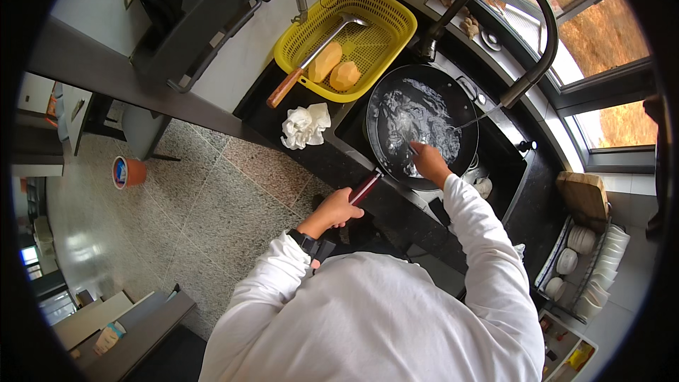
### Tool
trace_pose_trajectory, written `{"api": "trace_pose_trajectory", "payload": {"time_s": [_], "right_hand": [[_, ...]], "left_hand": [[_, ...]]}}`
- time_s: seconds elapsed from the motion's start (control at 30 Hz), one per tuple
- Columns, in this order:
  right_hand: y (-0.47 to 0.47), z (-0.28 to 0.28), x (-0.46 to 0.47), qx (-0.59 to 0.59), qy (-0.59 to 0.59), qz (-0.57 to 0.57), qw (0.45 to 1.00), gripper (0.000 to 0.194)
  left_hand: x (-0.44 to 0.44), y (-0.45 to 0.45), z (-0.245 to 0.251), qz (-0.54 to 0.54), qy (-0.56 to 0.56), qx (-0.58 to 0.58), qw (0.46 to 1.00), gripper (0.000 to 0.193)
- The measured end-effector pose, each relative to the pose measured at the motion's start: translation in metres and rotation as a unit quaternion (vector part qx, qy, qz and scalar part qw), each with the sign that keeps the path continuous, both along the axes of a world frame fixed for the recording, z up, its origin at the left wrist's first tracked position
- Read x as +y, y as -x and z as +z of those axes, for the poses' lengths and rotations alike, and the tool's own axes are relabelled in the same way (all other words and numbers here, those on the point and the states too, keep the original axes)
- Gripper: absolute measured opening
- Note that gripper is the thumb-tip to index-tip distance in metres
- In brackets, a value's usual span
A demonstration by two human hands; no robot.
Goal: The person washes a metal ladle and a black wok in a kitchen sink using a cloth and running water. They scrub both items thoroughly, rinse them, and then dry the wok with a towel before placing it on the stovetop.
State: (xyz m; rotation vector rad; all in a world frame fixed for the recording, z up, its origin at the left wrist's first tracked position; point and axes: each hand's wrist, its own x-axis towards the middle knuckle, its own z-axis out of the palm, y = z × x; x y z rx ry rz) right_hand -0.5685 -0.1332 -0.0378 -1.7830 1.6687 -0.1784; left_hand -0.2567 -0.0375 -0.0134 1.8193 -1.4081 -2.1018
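Note:
A black wok (377,116) with soapy water in it rests over the sink (512,183). My left hand (333,208) grips its dark red handle (366,188) at the near left. Inside the wok's near side, my right hand (431,163) closes around a thin implement (412,149); its far end is lost in the white suds (406,116). From the arched faucet (551,37) a stream of water (480,116) runs into the wok.
A yellow plastic basket (406,16) beside the wok holds two peeled tubers (325,62) and a wooden-handled metal ladle or turner (318,55). Crumpled paper towel (306,126) lies on the black counter. At right stand a wooden cutting board (582,199) and a dish rack (589,270) with bowls.

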Motion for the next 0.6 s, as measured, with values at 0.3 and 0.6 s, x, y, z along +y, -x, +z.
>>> {"api": "trace_pose_trajectory", "payload": {"time_s": [0.3,0.6], "right_hand": [[-0.004,-0.011,-0.008,0.056,-0.035,-0.009,0.998,0.047],[-0.005,-0.01,-0.013,0.069,-0.038,0.004,0.997,0.043]], "left_hand": [[-0.001,0.001,-0.002,-0.007,-0.001,-0.01,1.0,0.043],[0.0,0.002,0.001,0.007,-0.004,-0.006,1.0,0.043]]}}
